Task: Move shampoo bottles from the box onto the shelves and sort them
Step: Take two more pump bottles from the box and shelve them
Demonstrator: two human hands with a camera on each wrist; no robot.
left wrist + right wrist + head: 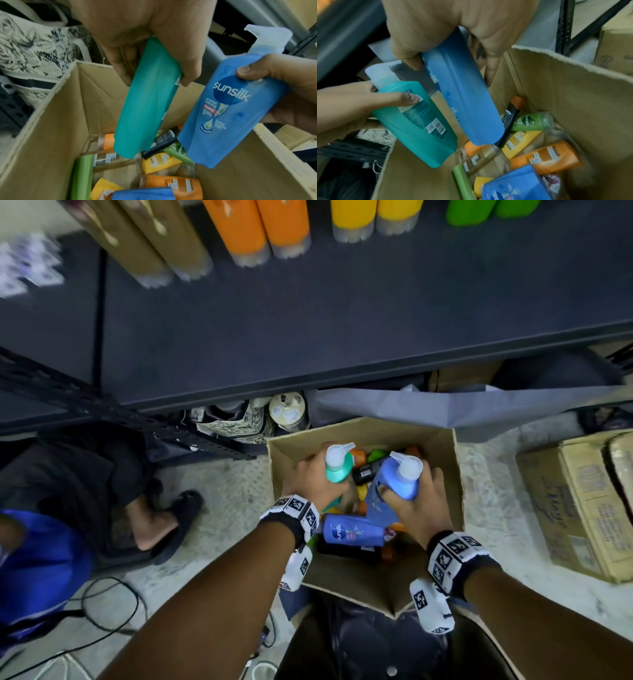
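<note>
While over box [445, 460] | left fingers [190, 75] wrap teal bottle [147, 102] | right fingers [409, 62] wrap blue bottle [464, 92]

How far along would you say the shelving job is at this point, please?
Done: brown, orange, yellow and green bottles stand grouped by colour on the shelf. In hand: the left hand grips a teal bottle, the right hand a blue bottle, both over the box. Left: several bottles still lie inside.

dark shelf [342, 330] carries brown bottles [144, 244], orange bottles [260, 231], yellow bottles [373, 217] and green bottles [479, 210] in a row; speckled floor [222, 508] holds the open cardboard box [445, 446].
</note>
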